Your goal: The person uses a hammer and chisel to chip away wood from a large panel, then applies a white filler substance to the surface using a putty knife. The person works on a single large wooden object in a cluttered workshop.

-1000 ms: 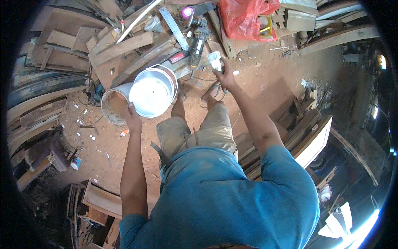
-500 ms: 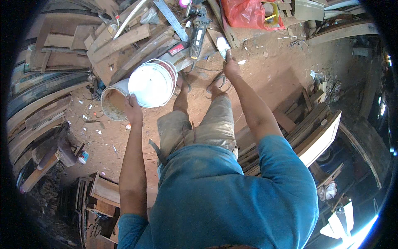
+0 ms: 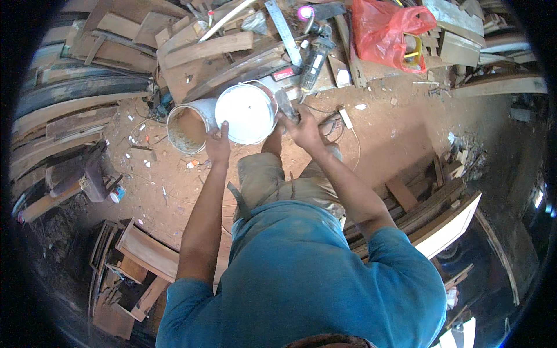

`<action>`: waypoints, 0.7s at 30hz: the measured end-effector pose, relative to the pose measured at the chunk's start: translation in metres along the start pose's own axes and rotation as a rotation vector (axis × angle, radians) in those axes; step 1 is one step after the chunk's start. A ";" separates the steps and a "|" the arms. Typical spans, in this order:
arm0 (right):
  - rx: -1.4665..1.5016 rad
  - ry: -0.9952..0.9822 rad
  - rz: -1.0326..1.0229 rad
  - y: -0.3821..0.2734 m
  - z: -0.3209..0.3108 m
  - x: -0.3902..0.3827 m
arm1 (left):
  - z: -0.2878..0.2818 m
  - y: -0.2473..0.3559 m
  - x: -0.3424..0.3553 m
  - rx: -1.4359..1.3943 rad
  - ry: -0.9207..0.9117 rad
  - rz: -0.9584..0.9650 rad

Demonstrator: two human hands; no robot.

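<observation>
My left hand (image 3: 217,145) grips the near left rim of a white bucket (image 3: 246,113), thumb over its edge. The bucket's round face is so bright that I cannot tell a lid from the inside. Just right of it, my right hand (image 3: 304,132) is closed around a flat-bladed scraper (image 3: 285,103). The blade points up and left, close to the bucket's right side; whether it touches is unclear. Left of the white bucket, a second bucket (image 3: 188,130) leans over, its mouth toward me and its inside coated brown.
Ahead lie an angle grinder (image 3: 316,62), a metal ruler (image 3: 284,33) and wood offcuts (image 3: 209,49). A red plastic bag (image 3: 383,35) sits farther right. A power cord with a white socket strip (image 3: 346,118) crosses the dirt floor. Boards are stacked at both sides.
My right hand has swung left with the scraper, from beyond my feet to the white bucket's side. My left hand keeps its hold on the rim. The whole view has shifted.
</observation>
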State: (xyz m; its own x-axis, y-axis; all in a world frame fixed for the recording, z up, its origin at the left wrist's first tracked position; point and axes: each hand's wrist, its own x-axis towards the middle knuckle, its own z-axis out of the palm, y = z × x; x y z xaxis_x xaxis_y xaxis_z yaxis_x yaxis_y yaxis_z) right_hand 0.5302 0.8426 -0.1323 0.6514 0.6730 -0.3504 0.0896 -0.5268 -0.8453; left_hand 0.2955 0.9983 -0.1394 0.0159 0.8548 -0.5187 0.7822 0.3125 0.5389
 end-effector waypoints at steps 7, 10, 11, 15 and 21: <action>0.072 0.052 0.022 -0.005 0.050 0.030 | -0.002 0.016 -0.005 0.183 -0.064 0.051; 0.109 0.027 0.065 -0.004 0.059 0.040 | 0.005 0.004 0.006 0.140 -0.016 0.082; 0.121 0.020 0.079 -0.004 0.062 0.043 | 0.007 0.004 0.010 0.108 -0.006 0.061; -0.072 -0.149 0.042 -0.038 0.050 0.041 | 0.010 -0.010 0.014 0.165 -0.021 0.020; 0.222 -0.218 0.203 -0.078 0.010 0.047 | -0.030 0.054 -0.002 0.057 -0.028 0.162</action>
State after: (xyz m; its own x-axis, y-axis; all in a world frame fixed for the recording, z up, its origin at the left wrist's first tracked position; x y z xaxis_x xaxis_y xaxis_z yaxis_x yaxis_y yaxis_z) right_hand 0.5463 0.9212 -0.0867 0.4614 0.6733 -0.5777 -0.2063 -0.5519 -0.8080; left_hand 0.3189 1.0261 -0.0896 0.1614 0.8799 -0.4469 0.8022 0.1468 0.5788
